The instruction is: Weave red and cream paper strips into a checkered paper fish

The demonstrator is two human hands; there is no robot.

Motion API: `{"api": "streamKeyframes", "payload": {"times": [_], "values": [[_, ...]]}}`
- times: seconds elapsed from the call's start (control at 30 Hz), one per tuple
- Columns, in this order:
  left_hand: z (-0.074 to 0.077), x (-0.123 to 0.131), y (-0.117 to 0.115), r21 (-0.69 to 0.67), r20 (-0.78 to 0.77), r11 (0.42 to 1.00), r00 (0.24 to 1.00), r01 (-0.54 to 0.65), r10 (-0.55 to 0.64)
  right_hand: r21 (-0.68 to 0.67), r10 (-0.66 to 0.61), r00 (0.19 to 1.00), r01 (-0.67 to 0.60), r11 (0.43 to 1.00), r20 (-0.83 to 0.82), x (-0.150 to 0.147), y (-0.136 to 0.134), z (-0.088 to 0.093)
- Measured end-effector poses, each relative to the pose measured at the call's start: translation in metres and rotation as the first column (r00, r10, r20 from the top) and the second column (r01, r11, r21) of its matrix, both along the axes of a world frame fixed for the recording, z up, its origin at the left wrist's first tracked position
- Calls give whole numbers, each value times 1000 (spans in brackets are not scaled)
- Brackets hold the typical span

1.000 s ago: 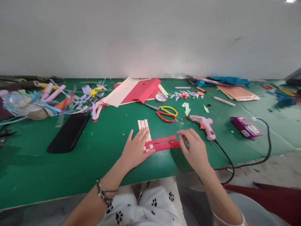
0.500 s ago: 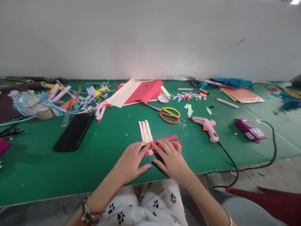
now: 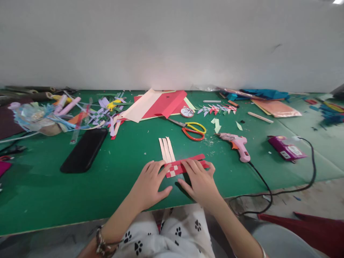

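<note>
Between my hands, near the table's front edge, lies a small weave of red and pale pink paper strips [image 3: 172,172] in a checkered pattern. Its loose pale pink strips [image 3: 167,149] point away from me, and its red strips [image 3: 197,157] run off to the right. My left hand [image 3: 151,184] rests with fingers apart, its fingertips touching the left edge of the weave. With fingers spread, my right hand [image 3: 200,181] lies over the red strips and presses them on the table. The undersides of the right fingers hide part of the red paper.
Scissors [image 3: 195,131] lie beyond the weave, with red and pink paper sheets [image 3: 161,104] behind them. A pink glue gun [image 3: 239,145] and its cord are to the right, near a purple box [image 3: 287,147]. A black phone [image 3: 84,150] lies left on the green table [image 3: 126,150].
My right hand has slid to the right along the red strips, uncovering more of the checkered weave. My left hand has barely moved.
</note>
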State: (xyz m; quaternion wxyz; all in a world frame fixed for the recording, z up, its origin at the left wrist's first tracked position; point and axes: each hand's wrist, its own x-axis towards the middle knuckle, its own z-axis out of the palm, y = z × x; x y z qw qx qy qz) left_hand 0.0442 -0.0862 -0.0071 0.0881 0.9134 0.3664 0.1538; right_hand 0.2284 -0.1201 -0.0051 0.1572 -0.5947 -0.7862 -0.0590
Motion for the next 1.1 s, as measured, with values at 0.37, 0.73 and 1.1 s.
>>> {"api": "streamKeyframes", "payload": {"times": [0.37,0.73,1.1], "values": [[-3,0,-3,57,24,998,999,-36,34,-91,114,993,-117,989,-32,-17,-4,4],[-3,-1,-3,167,71,980,993,-109,98,3,-131,991,131,991,20,20,-2,-2],[-4,9,4,70,86,979,979,-193,187,-126,61,993,-74,989,-102,3,12,6]]}}
